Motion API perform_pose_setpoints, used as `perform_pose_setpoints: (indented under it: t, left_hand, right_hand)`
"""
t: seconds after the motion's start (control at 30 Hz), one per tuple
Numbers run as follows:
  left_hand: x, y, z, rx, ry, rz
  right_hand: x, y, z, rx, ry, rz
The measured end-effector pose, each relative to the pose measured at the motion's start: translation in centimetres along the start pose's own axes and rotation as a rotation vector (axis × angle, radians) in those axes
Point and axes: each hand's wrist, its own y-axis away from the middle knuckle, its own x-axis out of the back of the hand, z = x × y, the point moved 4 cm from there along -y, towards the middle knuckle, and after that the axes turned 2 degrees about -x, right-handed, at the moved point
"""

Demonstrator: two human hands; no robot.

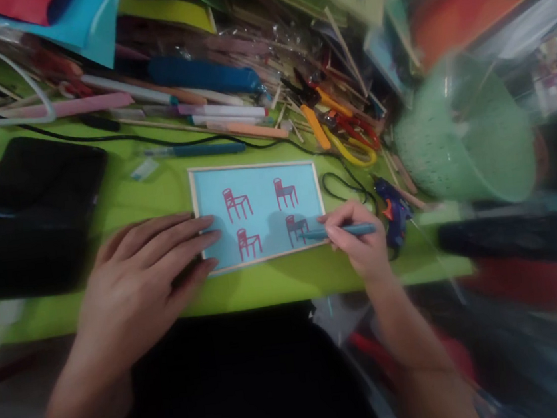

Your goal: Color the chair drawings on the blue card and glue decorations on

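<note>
A light blue card (256, 191) with a pale wooden border lies on the green table (156, 196); several red chair drawings are on it. My left hand (149, 270) lies flat, fingers stretched out, pressing the card's left edge. My right hand (357, 237) is closed around a teal pen (346, 231), whose tip touches the lower right chair drawing (297, 228).
A black tablet (32, 210) lies at the left. Behind the card sit pens, markers, sticks, orange pliers and scissors (345, 134). A blue glue gun (393, 209) rests right of my hand, and a green bowl (461, 134) stands further right. A black cable (99, 139) crosses the table.
</note>
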Motion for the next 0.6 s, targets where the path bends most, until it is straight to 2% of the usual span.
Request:
perform_pose_setpoints:
  t: [0.17, 0.6]
  left_hand:
    - [-0.05, 0.01, 0.0, 0.003, -0.007, -0.018]
    - [0.2, -0.04, -0.04, -0.003, 0.002, -0.007]
  right_hand:
    - [-0.13, -0.07, -0.24, 0.025, 0.006, -0.032]
    - [-0.06, 0.03, -0.27, 0.019, 0.006, 0.002]
